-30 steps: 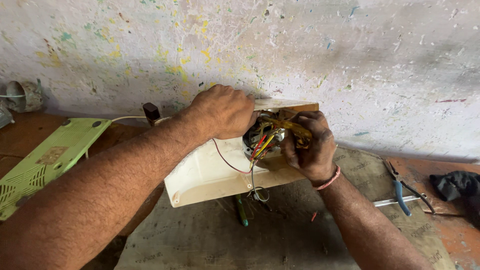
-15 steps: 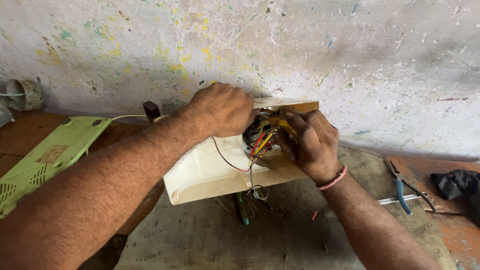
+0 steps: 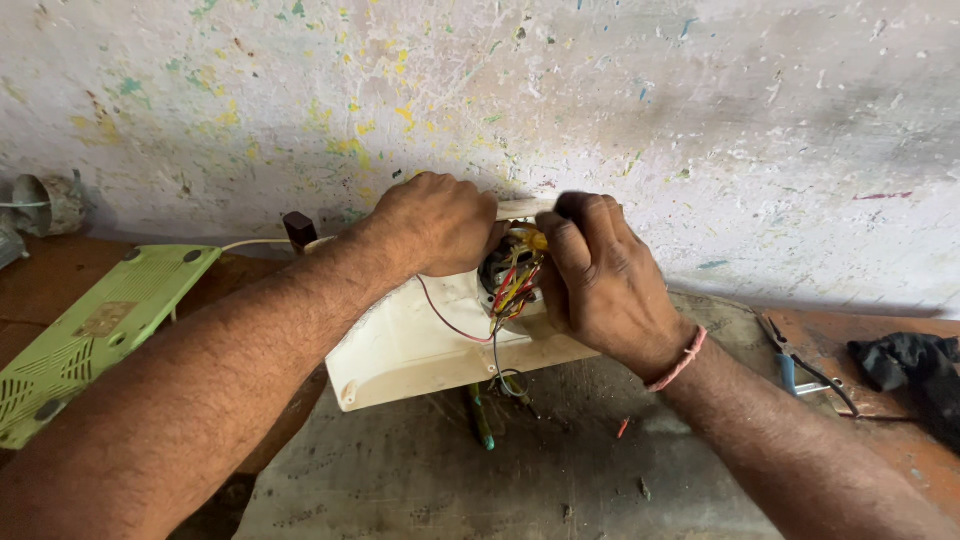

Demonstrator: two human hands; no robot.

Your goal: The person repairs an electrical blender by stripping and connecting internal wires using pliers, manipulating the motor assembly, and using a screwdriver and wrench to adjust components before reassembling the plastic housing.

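Paint-flecked wall [image 3: 700,110] behind wired housing [image 3: 420,345]

A paint-spattered wall [image 3: 640,110] backs the scene. Below it to the left lies a green vented cover [image 3: 90,335]. Below it to the right lie blue-handled pliers [image 3: 800,365] beside a black cloth [image 3: 915,365].

Our left hand [image 3: 440,222] and right hand [image 3: 600,275] cover most of the wired motor [image 3: 508,280], so we cannot tell what the fingers grip. The frame's edge cuts off the green grille panel [image 3: 90,330] and the black cloth [image 3: 915,365]. The cream housing [image 3: 420,345] hides part of the screwdriver [image 3: 482,420].
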